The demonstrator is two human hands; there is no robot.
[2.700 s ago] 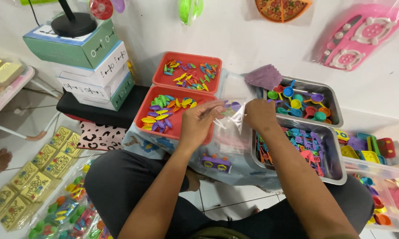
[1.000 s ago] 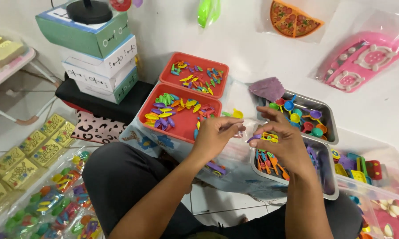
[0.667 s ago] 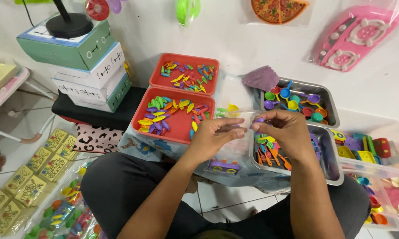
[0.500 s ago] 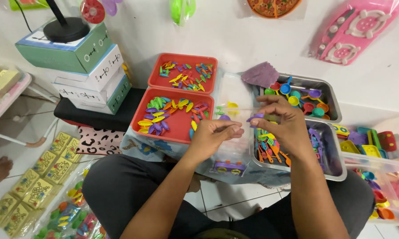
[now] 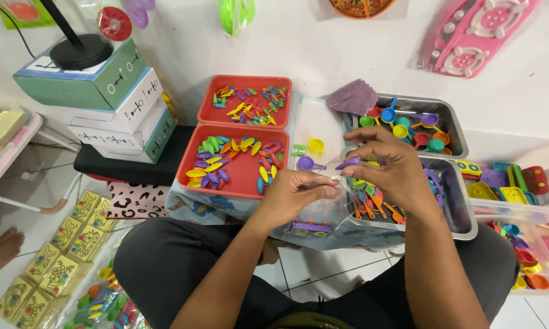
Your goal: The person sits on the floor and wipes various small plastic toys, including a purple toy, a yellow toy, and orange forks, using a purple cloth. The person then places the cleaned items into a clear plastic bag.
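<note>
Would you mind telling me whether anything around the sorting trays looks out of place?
Mildly. A purple spoon, a yellow cup and small green pieces lie loose in clear plastic between the red tray and the metal trays, not sorted into any tray.

Bright, even, diffuse light fills the scene with only soft shadows, faint glare sits on the rim of the shiny rectangular metal tray (image 5: pixel 463 226), and wide-angle distortion bends the slightly softer edges.
</note>
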